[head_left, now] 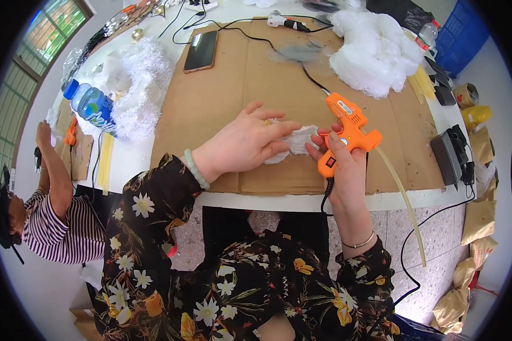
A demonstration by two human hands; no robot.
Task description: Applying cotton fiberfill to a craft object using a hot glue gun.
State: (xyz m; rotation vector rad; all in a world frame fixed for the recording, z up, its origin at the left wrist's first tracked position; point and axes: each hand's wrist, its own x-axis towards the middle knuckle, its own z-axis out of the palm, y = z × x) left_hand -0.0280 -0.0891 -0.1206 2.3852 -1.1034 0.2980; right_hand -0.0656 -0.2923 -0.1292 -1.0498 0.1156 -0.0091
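Note:
In my right hand (347, 165) is an orange hot glue gun (347, 122), gripped by its handle, nozzle pointing away from me. A long, translucent glue stick (401, 193) trails from its back and hangs past the table edge. My left hand (244, 139) lies palm down with its fingers stretched out and apart. Beneath those fingers, on the cardboard, is a small white fluffy piece (301, 139), partly covered by the hand. Its right end comes close to my right fingertips; whether they touch it, I cannot tell.
Brown cardboard (239, 85) covers the table, with a phone (201, 51) on it. White fluffy heaps lie left (145, 85) and right (375, 51). A water bottle (91, 105) leans at left. Cords cross the back. A co-worker in stripes (62, 224) sits at left.

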